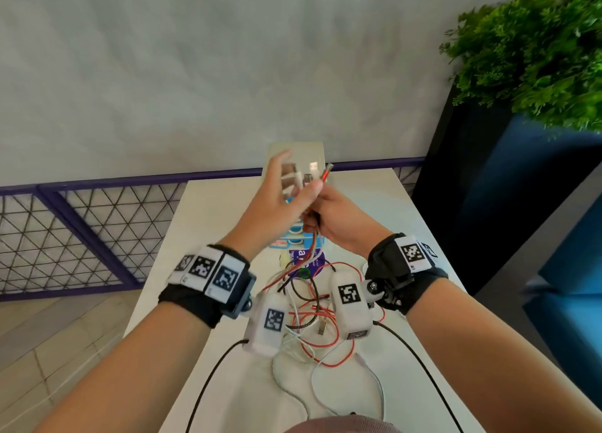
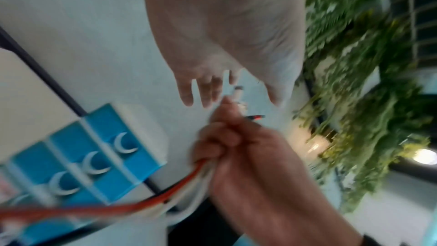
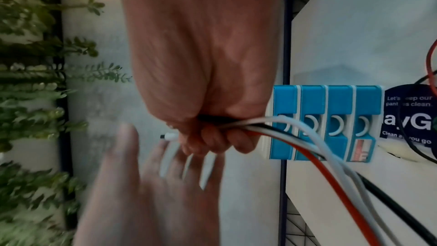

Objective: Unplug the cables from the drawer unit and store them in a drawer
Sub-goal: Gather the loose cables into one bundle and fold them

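A: Head view has your right hand (image 1: 335, 216) raised above the surface (image 1: 228, 383), fist curled round a bundle of cables (image 1: 314, 240). Do you see their plug ends?

B: Yes, they stick up out of your fist, a red-collared plug (image 1: 326, 171) and a white one beside it. Below your fist the bundle hangs down to a loose tangle of red, white and black cable lying on the surface between your forearms.

A: And your left hand (image 1: 277, 201)?

B: Your fingers are spread and straight, gripping nothing, with the thumb close against the plug ends. Whether it touches them, I cannot tell; the frames are blurred there.

A: Where is the drawer unit (image 3: 326, 124)?

B: Your right wrist view shows it best: blue, four drawers side by side, each with a white crescent pull, standing on the surface behind the cables. Its drawers look closed. A dark sticker (image 3: 411, 115) with white lettering lies just beside it.

A: Anything else around you?

B: A green leafy plant (image 1: 534, 51) at the right, and a purple-framed mesh railing (image 1: 81, 230) beyond the far edge of the surface.
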Demonstrator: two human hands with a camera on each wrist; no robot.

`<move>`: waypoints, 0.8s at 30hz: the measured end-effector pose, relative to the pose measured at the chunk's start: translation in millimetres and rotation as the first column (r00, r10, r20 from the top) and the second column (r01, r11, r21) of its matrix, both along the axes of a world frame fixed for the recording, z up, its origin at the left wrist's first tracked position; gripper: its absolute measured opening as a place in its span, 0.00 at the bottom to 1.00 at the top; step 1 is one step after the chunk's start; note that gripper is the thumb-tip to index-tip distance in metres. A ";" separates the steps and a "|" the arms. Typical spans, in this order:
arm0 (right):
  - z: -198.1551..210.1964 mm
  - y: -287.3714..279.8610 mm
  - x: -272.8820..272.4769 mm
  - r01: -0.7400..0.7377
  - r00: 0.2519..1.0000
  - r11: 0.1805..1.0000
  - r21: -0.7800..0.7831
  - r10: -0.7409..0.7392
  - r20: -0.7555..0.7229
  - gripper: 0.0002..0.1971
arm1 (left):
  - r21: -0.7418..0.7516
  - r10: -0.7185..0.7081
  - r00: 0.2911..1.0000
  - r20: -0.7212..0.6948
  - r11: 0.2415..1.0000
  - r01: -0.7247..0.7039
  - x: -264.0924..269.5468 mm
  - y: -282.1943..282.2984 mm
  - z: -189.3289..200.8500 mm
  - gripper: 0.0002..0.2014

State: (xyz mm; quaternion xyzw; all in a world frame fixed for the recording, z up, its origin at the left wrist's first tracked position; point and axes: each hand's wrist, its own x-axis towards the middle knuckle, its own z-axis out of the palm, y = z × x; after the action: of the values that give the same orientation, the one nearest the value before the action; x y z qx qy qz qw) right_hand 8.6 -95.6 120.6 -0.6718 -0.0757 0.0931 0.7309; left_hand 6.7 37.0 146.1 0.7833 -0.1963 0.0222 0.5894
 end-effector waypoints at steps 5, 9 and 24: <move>16.8 2.5 -9.8 -0.012 0.993 0.960 -0.280 0.045 0.110 0.11 | 0.170 0.078 0.975 0.209 0.979 -0.115 10.6 -8.5 14.0 0.28; 22.2 -0.3 -11.6 -0.046 0.995 0.966 -0.253 0.068 0.079 0.10 | 0.158 0.068 0.966 0.249 0.981 -0.110 11.3 -9.2 11.4 0.15; 24.7 -7.6 6.5 0.183 0.980 0.942 0.280 -0.196 0.018 0.10 | -0.141 -0.173 0.916 -0.363 0.981 0.130 -16.9 -28.5 -15.0 0.26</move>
State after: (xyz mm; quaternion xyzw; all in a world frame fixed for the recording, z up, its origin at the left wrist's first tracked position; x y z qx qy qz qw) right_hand 15.1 -103.2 145.4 -0.5690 -0.0397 -0.0044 0.8214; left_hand -10.1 8.5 131.1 0.7208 -0.1393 -0.1617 0.6595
